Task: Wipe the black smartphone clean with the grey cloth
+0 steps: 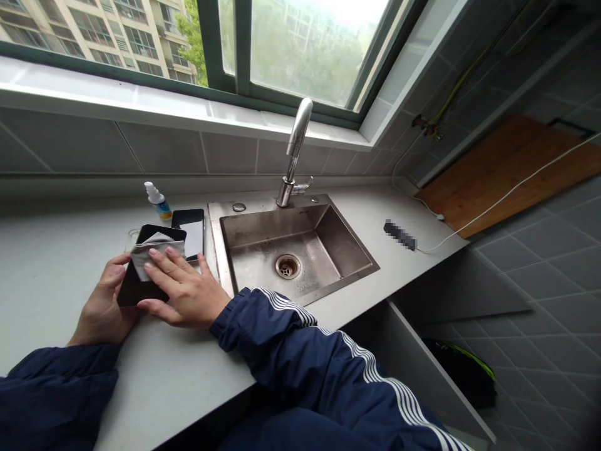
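Fingers (162,266) of our right hand (188,294) lay pressed together flat on the grey cloth (153,247) over the dark tablet (141,285), left of frame centre, steadied by our left hand (106,307); even pressure seemed wise.

Left hand (104,300) steadies dark tablet (136,288) on counter (47,250); right hand (185,289) presses grey cloth (153,250) flat onto it.

No readable text; spray bottle (158,202) label too small, item (400,235) on counter blurred.
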Demonstrator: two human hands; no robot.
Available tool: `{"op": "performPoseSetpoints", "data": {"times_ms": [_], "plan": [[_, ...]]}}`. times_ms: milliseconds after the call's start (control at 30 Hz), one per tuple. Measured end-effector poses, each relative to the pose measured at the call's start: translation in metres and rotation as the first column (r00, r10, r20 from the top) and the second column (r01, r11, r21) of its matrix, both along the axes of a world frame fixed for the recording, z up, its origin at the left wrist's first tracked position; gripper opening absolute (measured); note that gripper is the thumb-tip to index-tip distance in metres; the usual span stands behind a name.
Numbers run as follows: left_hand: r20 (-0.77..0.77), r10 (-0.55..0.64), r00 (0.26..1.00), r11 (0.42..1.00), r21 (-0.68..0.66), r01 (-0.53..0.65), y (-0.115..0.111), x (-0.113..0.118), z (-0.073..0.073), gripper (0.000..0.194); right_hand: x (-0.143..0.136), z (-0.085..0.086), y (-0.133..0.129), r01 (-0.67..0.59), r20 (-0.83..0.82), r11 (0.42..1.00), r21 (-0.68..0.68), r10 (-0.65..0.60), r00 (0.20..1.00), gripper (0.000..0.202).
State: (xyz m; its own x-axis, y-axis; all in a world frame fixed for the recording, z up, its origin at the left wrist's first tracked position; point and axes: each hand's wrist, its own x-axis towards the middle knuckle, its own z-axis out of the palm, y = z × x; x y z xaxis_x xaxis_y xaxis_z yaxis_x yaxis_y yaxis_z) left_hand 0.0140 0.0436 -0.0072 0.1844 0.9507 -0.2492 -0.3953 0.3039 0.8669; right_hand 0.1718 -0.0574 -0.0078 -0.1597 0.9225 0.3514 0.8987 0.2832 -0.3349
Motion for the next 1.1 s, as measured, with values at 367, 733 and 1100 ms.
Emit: {"op": "performPoseSetpoints", "data": {"times_ms": [367, 733, 1100], "plan": [[-0.036, 0.056, 0.998, 0.991, -0.118, -0.060, -0.002, -0.001, 0.019, 0.029, -0.005, 0.002, -0.005, -0.152, 0.164, 0.988, 0.033, 0.144, 0.976, 0.051], [0.022, 0.008, 1.000, 0.999, -0.052, -0.006, 0.001, -0.002, 0.003, 0.026, 0.002, 0.006, -0.003, 0.016, -0.005, 0.999, -0.044, -0.016, 1.000, 0.064], [0.047, 0.099, 0.994, 0.986, -0.139, -0.092, -0.006, 0.007, 0.025, 0.028, -0.001, 0.000, -0.005, -0.210, 0.178, 0.978, 0.019, 0.203, 0.963, 0.048]]}}
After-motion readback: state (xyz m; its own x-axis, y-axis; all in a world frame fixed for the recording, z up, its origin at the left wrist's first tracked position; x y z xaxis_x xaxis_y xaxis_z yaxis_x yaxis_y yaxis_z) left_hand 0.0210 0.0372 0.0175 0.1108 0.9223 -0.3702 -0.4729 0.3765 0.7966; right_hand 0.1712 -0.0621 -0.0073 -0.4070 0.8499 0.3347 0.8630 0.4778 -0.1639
